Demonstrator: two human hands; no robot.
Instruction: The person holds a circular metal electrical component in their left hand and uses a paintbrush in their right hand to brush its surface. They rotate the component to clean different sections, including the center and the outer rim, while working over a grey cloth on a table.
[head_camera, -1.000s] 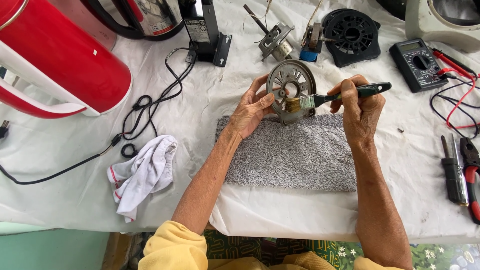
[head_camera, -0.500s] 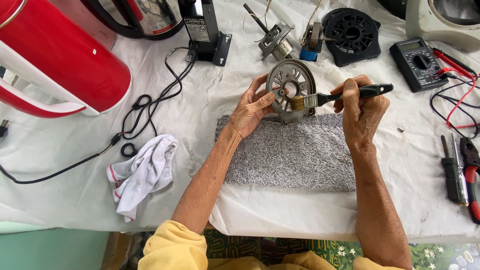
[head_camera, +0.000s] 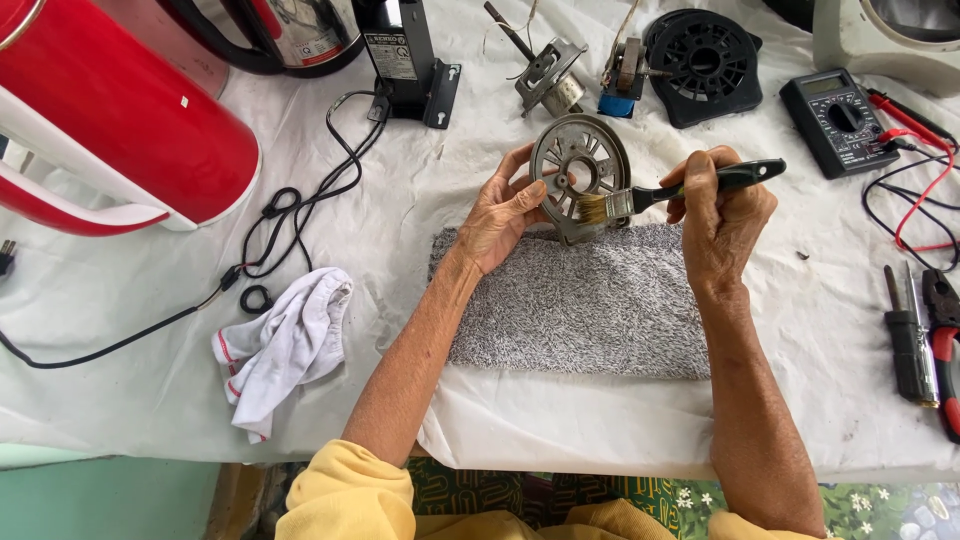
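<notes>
My left hand (head_camera: 508, 210) grips a round grey metal motor housing (head_camera: 582, 170) with spoke-like openings, holding it upright on its edge at the far end of a grey speckled mat (head_camera: 580, 310). My right hand (head_camera: 718, 215) is closed around the black handle of a small paintbrush (head_camera: 660, 195). The brush's pale bristles touch the lower right face of the housing.
A red appliance body (head_camera: 110, 120) lies at the far left, with a black cord (head_camera: 290, 220) and a white rag (head_camera: 285, 345) nearby. A black fan grille (head_camera: 705, 65), a multimeter (head_camera: 838, 120) with red leads, small motor parts (head_camera: 550, 75), a screwdriver (head_camera: 905, 335) and pliers (head_camera: 945, 345) lie around.
The housing has been turned so its open, spoked face looks toward me. The brush has dropped slightly to the housing's lower right side.
</notes>
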